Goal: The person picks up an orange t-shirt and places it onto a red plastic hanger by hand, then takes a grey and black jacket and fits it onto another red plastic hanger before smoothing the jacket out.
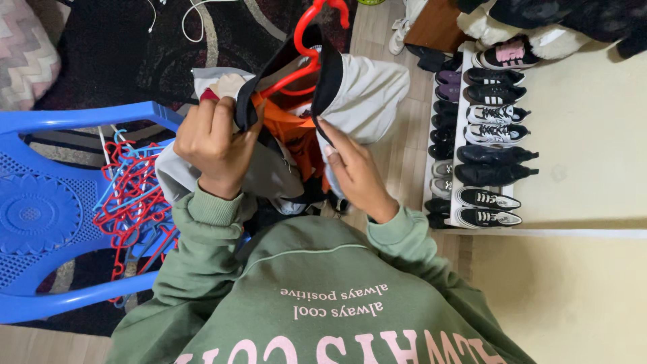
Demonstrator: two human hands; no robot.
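A grey jacket [367,94] with a black collar and orange lining hangs on a red plastic hanger [306,40] in front of me. My left hand [212,145] is closed on the left side of the collar and shoulder. On the other side, my right hand [354,172] pinches the right edge of the collar with its fingers. The hanger's hook sticks up above the collar. Both my sleeves are green.
A blue plastic chair [47,209] stands at the left with a pile of red and blue hangers [135,202] on it. A white shoe rack [461,135] with several pairs of shoes lines the right wall. A dark patterned rug [135,54] lies beyond.
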